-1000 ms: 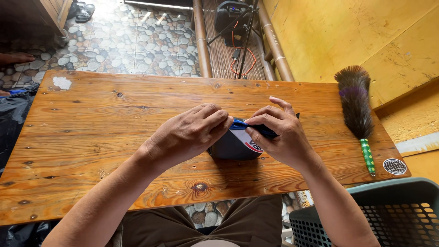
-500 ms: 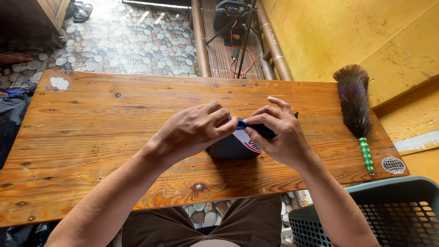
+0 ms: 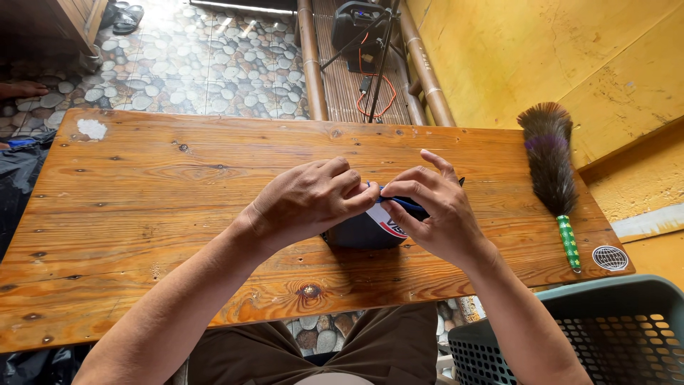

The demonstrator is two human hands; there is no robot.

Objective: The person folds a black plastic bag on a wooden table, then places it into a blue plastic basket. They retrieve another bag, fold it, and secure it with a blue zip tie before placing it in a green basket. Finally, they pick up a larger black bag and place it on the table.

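1. While both hands work at the middle of the wooden table [image 3: 142, 207], the dark blue folded cloth item [image 3: 360, 232] sits on the boards just under them, near the front edge. A white patch with red and blue print shows on its right side; I leave the print unread.
2. Compared with a second ago, the item has hardly shifted on the table. What has changed is small: the hands have drawn closer together over its top edge, and the thin blue strip [image 3: 402, 203] between them now looks pulled taut.
3. My left hand [image 3: 306, 203] is curled, fingertips pressed together on the near end of that strip, knuckles up. It covers most of the item's left half.
4. My right hand [image 3: 438, 214] pinches the strip's other end between thumb and forefinger; the remaining fingers are lifted and fanned toward the far side.
5. Judgement: the work is at a fine fingertip stage on the top edge, fold or fastening. I cannot tell which, since the hands hide the seam.
6. Outward: a feather duster [image 3: 552, 171] with green handle lies well apart at the right end of the table, a round sticker [image 3: 610, 258] near its handle tip.
7. A grey-blue perforated basket [image 3: 613, 335] stands off the table's near right corner. A pebble-pattern floor [image 3: 214, 64] lies beyond.
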